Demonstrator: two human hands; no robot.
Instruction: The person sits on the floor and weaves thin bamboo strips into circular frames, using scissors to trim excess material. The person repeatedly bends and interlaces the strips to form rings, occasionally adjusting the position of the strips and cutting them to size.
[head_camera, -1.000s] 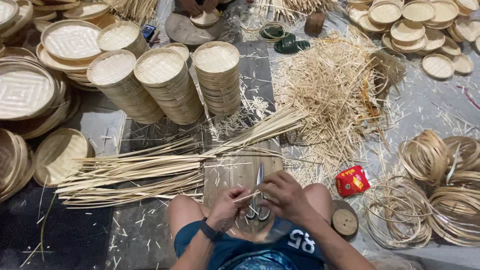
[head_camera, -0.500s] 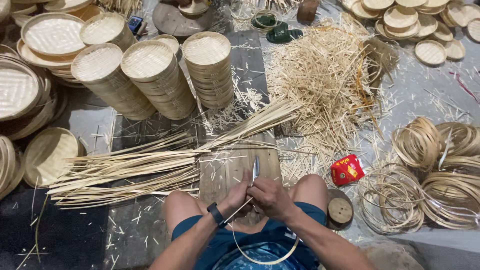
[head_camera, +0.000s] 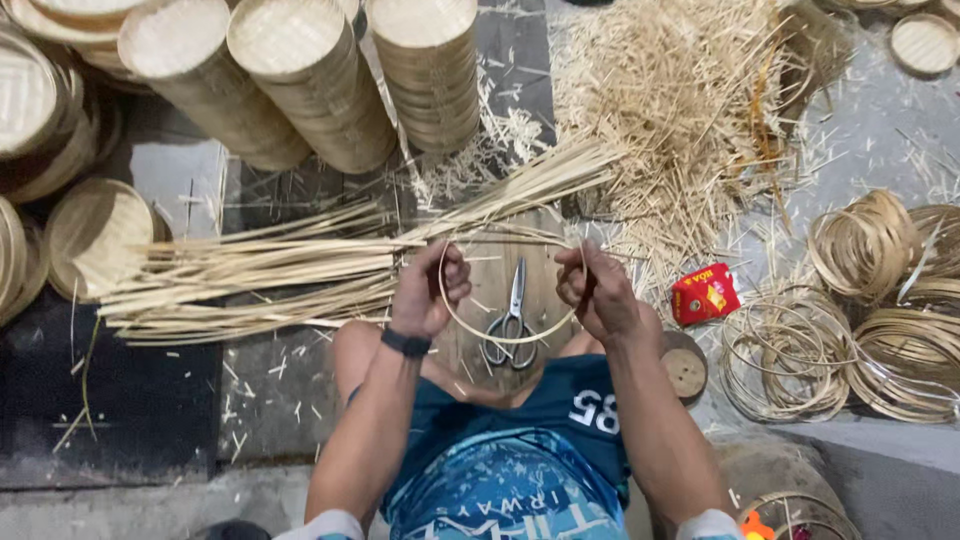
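My left hand (head_camera: 430, 290) and my right hand (head_camera: 596, 292) each pinch one side of a thin bamboo strip (head_camera: 508, 338) bent into a hoop between them. The hoop hangs just above a wooden board (head_camera: 500, 262) that lies between my knees. A pair of scissors (head_camera: 511, 320) rests on that board, inside the curve of the strip, touched by neither hand. A black band sits on my left wrist. A long bundle of bamboo strips (head_camera: 280, 272) lies to the left of my hands.
Stacks of round woven bamboo lids (head_camera: 300, 80) stand at the back left. A heap of short bamboo offcuts (head_camera: 680, 110) lies at the back right. Coiled bamboo hoops (head_camera: 880, 300) pile up on the right, beside a small red packet (head_camera: 705, 293) and a round wooden block (head_camera: 686, 370).
The scissors have left my hands and now lie on the board. Both hands have moved apart and bent the strip into a hoop. The camera has come closer.
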